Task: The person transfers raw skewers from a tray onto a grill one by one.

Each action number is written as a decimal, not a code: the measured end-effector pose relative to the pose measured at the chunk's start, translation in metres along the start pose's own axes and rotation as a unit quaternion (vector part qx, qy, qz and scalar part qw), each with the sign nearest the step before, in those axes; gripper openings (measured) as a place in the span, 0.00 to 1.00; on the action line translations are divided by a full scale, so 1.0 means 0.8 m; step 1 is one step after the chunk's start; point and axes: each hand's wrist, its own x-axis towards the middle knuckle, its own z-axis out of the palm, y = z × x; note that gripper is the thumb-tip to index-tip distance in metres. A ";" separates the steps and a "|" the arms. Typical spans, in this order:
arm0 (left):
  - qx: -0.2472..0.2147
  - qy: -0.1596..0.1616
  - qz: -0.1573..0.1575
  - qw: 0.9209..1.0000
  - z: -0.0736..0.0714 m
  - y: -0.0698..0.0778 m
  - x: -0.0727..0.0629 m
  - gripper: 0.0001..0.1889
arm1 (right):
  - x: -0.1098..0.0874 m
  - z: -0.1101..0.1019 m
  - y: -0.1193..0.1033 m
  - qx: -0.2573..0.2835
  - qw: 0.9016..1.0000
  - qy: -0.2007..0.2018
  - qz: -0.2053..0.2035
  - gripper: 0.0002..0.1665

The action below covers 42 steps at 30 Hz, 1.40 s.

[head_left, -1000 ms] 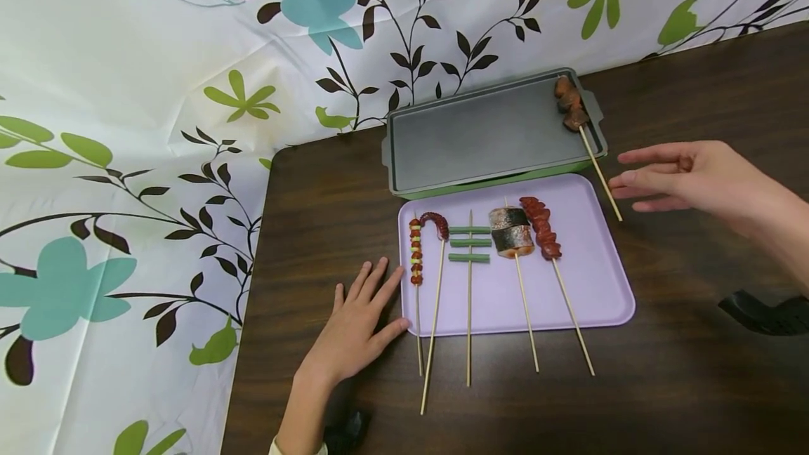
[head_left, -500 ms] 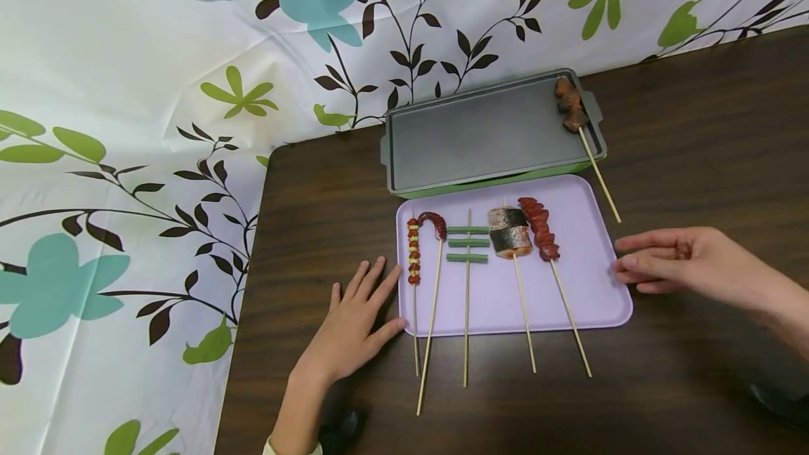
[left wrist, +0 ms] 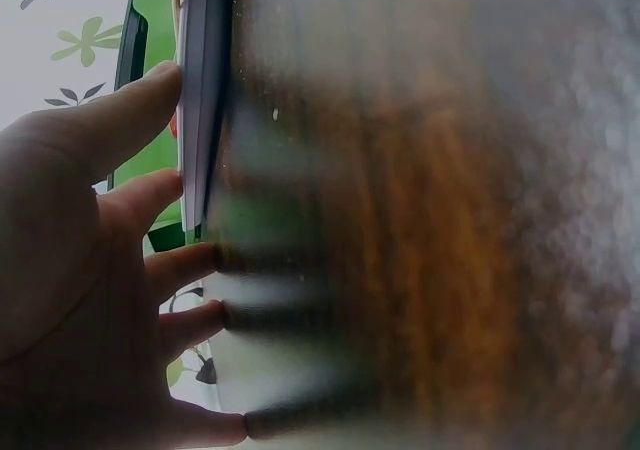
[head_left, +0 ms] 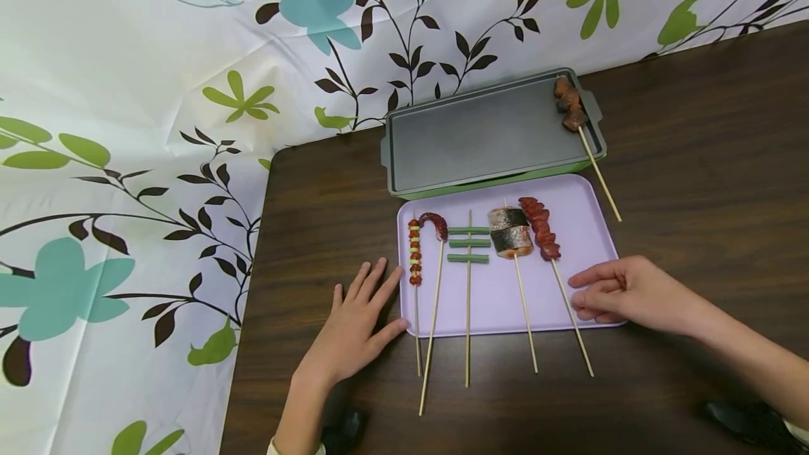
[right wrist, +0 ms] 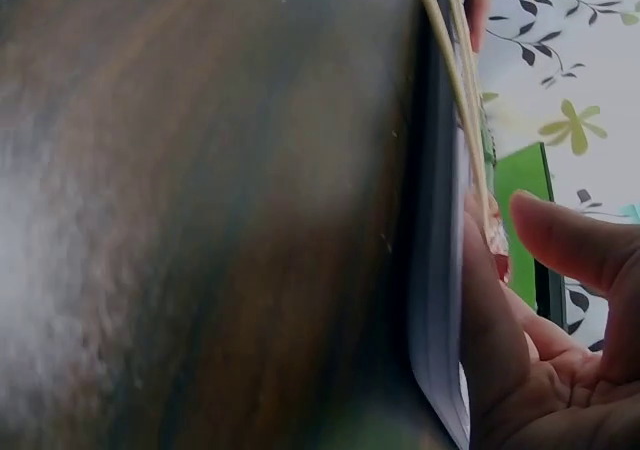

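Observation:
On the lilac tray (head_left: pixel 496 304) lie several toy food skewers. My right hand (head_left: pixel 638 295) is over the tray's right side, thumb and forefinger just beside the stick of the red meat skewer (head_left: pixel 542 230). In the right wrist view a gap shows between thumb (right wrist: pixel 560 235) and fingers, near the skewer sticks (right wrist: pixel 450 55). My left hand (head_left: pixel 354 332) lies on the table with fingers spread. Its thumb and forefinger touch the left edge of the tray, seen also in the left wrist view as a pale tray wall (left wrist: pixel 200 100).
Behind the tray stands a green grill with a grey plate (head_left: pixel 474 135). A brown meat skewer (head_left: pixel 571 107) lies at its right end, the stick jutting over the front. Also on the tray are a fish skewer (head_left: pixel 510 234), a green-stalk skewer (head_left: pixel 469 243) and a tentacle skewer (head_left: pixel 436 222).
My right hand has moved down and left, from beside the grill skewer's stick to the tray's right side. My left hand has stayed at the tray's edge.

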 end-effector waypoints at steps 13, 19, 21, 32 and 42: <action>0.002 -0.001 -0.002 1.000 0.002 0.001 0.000 0.38 | 0.012 0.027 -0.005 -0.128 0.989 0.066 -0.029 0.17; 0.002 -0.003 0.001 1.000 0.004 0.000 -0.001 0.38 | 0.008 0.022 0.001 -0.086 0.995 0.050 -0.013 0.21; 0.001 -0.002 0.002 1.000 0.004 0.000 -0.001 0.38 | 0.005 0.019 0.004 -0.043 0.998 0.038 -0.005 0.23; -0.004 0.002 -0.007 1.000 0.002 0.001 -0.004 0.39 | -0.012 0.008 0.015 0.124 0.992 -0.008 0.024 0.28; -0.002 0.008 0.003 1.000 0.002 0.000 -0.002 0.38 | -0.030 0.006 0.006 0.125 0.992 -0.014 -0.009 0.26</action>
